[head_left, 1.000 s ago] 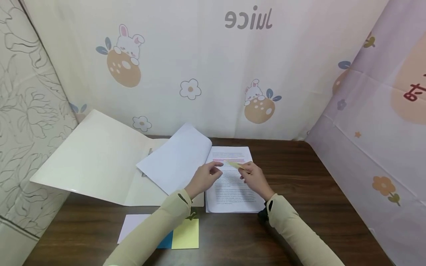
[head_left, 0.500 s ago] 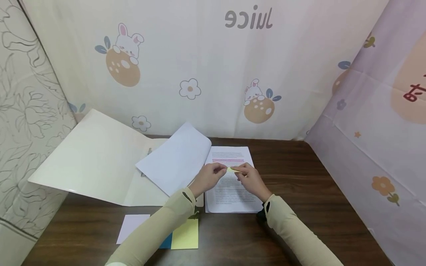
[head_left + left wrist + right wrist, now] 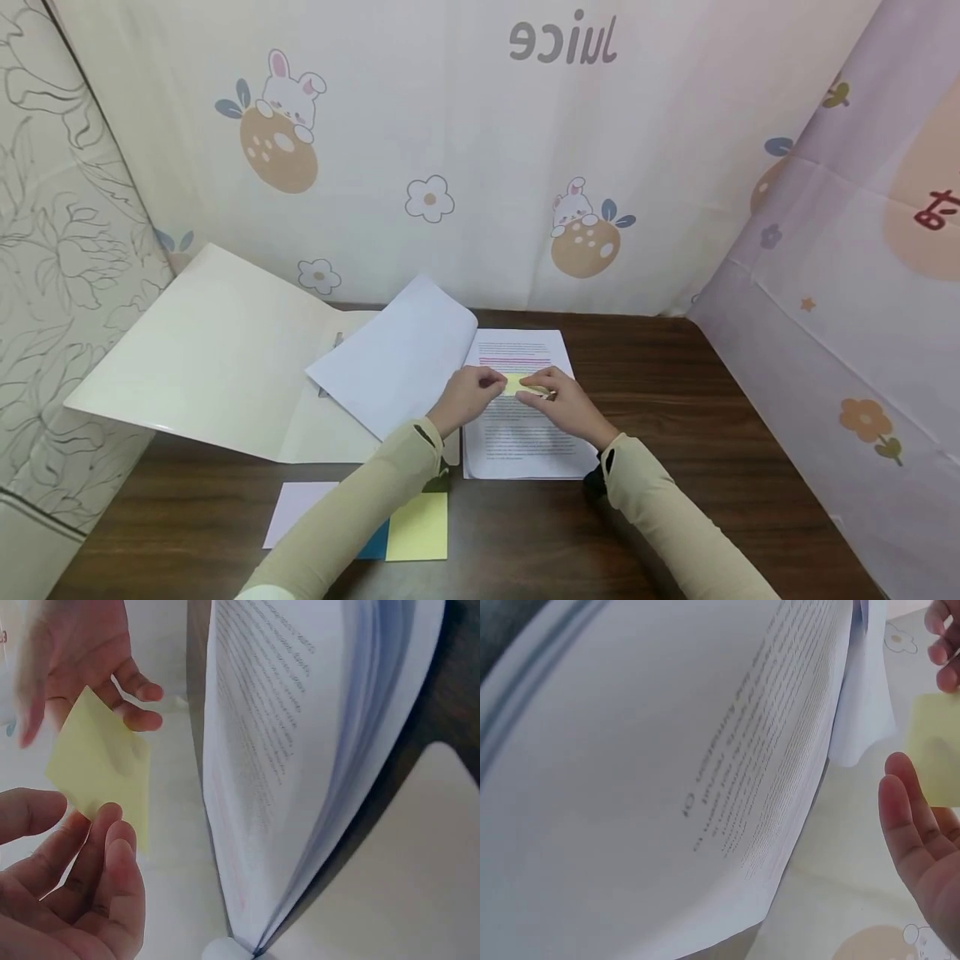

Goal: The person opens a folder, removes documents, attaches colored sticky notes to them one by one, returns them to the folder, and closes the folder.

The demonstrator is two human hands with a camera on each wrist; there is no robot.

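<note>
My left hand (image 3: 467, 396) pinches one edge of a yellow sticky note (image 3: 514, 384) above a printed page (image 3: 525, 437) with pink highlighted lines near its top. In the left wrist view, the thumb and fingers meet at the lower part of the note (image 3: 109, 757). My right hand (image 3: 568, 407) is at the note's other side, thumb and fingers parted. Seen from the right wrist, its fingers (image 3: 915, 817) are extended close to the note; whether they touch it is unclear. The page tops a thick stack of paper.
Left of the stack, turned-over white sheets (image 3: 405, 358) lie across an open white binder (image 3: 217, 358) with its cover raised. Lilac (image 3: 300, 508), blue (image 3: 373, 543) and yellow (image 3: 417, 527) sticky pads lie at the front, partly under the left sleeve. Curtains surround the table.
The sticky note has passed from my right hand to my left and turned flatter over the page. My right thumb and fingers have spread away from it.
</note>
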